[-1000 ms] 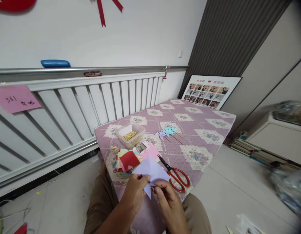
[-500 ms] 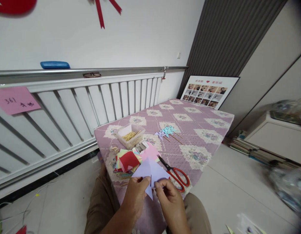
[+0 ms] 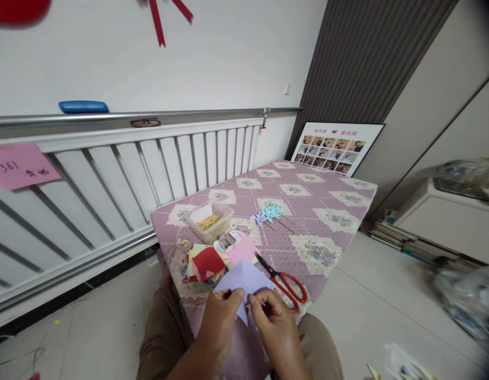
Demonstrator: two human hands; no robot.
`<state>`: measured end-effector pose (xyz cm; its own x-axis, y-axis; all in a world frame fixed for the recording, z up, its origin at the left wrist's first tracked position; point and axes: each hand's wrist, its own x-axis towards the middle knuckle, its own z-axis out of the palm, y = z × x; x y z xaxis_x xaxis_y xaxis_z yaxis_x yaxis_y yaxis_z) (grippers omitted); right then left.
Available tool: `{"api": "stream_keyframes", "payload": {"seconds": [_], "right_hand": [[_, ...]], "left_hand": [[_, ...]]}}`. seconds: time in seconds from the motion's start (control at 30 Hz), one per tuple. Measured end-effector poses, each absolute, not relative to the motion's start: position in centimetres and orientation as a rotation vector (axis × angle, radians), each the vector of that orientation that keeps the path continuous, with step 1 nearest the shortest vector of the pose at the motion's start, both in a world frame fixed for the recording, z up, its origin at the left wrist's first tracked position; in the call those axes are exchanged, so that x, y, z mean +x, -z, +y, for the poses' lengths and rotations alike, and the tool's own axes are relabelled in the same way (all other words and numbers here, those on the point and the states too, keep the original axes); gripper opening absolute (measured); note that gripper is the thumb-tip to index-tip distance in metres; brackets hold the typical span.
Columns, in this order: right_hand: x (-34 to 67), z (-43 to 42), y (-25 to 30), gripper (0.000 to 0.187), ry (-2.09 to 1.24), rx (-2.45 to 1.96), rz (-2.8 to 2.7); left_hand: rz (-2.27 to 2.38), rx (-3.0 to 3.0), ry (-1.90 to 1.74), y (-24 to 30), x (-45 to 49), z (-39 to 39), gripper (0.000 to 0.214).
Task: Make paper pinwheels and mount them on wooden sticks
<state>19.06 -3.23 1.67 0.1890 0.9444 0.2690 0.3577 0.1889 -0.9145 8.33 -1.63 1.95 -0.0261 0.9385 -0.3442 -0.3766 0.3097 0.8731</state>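
Observation:
A lavender sheet of paper with cut slits is held up near the table's front edge. My left hand pinches its left part between thumb and fingers. On the other side, my right hand is closed on a right-hand flap, drawn in toward the middle. Just right of the paper lie scissors with red handles and dark blades. To the left is a stack of coloured paper squares, a red one on top. Pink paper lies behind the lavender sheet.
A clear plastic box holds thin golden sticks. Finished paper pinwheels on sticks lie farther back on the patterned tablecloth. A radiator runs along the left, and a framed photo board leans at the far end.
My right hand has moved slightly left and up with the paper flap, closing the slit toward the sheet's middle. The view has shifted a little.

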Motion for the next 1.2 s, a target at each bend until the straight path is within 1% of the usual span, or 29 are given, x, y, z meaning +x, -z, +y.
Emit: {"api": "stream_keyframes", "payload": {"seconds": [0.23, 0.47, 0.53, 0.63, 0.7, 0.8, 0.9, 1.07, 1.13, 1.2], "right_hand": [[19.0, -3.2, -1.7, 0.027, -0.676, -1.382, -1.355], [19.1, -3.3, -1.5, 0.027, -0.714, -1.387, -1.367], [19.0, -3.7, -1.2, 0.025, -0.743, -1.373, -1.367], [19.3, -4.4, -0.5, 0.015, -0.794, -1.36, -1.28], [19.8, -4.6, -0.4, 0.018, -0.784, -1.347, -1.163], [20.9, -4.3, -1.3, 0.029, -0.772, -1.281, -1.014], [21.7, -3.5, -3.0, 0.037, -0.952, -1.25, -0.956], [20.9, -3.0, -5.0, 0.038, -1.453, -1.177, -0.955], [20.3, -3.0, -5.0, 0.034, -1.504, -1.179, -0.97], [19.8, -3.1, -4.7, 0.031, -1.488, -1.242, -0.972]], "left_hand": [[1.183, 0.695, -1.156, -1.6, 8.3, -1.4, 0.029], [1.164, 0.75, -1.204, -1.7, 8.4, -1.4, 0.023], [1.181, 0.758, -1.204, -1.7, 8.4, -1.3, 0.022], [1.183, 0.764, -1.19, -1.9, 8.2, -1.1, 0.022], [1.207, 0.788, -1.154, -2.2, 7.8, -0.9, 0.023], [1.266, 0.893, -1.091, -2.3, 7.1, -0.6, 0.023], [1.244, 1.058, -1.027, -2.1, 6.3, -0.4, 0.021], [1.249, 1.275, -0.862, -2.8, 5.2, -0.2, 0.018], [1.173, 1.336, -0.849, -3.6, 4.8, -0.1, 0.013], [1.111, 1.368, -0.833, -4.4, 4.3, 0.0, 0.009]]}}
